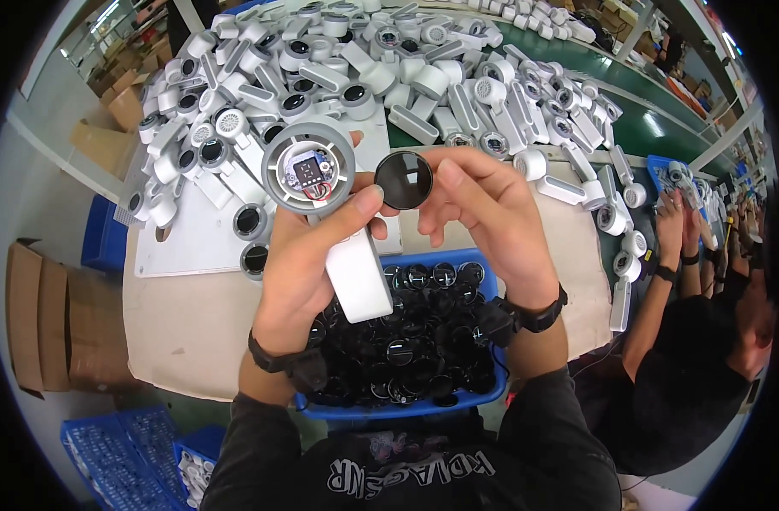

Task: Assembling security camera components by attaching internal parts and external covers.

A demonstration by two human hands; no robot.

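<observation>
My left hand (297, 271) is closed around a white handheld fan (359, 281). The fan's grey-rimmed round head tilts up, and a small circuit board (309, 173) with red wires shows in its open centre. Beside the head, my right hand (507, 223) pinches a glossy black round cover (404, 180) between thumb and fingers. My left thumb tip reaches the cover's left edge; whether it presses on it I cannot tell. Below both hands, a blue bin (406, 412) holds many similar black covers (400, 351).
A large heap of white and grey fans (321, 77) covers the far table, spilling right. A green conveyor belt (653, 123) runs behind. At right, a co-worker (696, 366) in black handles things by a blue tray (658, 166). Cardboard boxes (40, 315) and blue crates (121, 451) stand left.
</observation>
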